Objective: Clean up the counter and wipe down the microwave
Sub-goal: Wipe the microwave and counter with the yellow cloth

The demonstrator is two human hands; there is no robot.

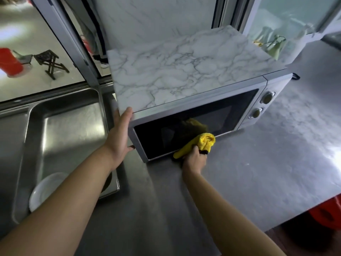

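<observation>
Bench [239,163]: steel, sink [55,126] beside it.
Hands: left hand [120,133] flat, bracing microwave [184,80]; right hand [193,157] grasping yellow cloth [199,143].
Risk: hard wiping may slide the microwave.

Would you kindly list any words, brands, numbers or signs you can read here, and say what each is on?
None can be read.
Microwave: no brand or lettering shows on its door or panel.
Its two knobs: any markings around them are too blurred to read.
Yellow cloth: no label shows.
</observation>
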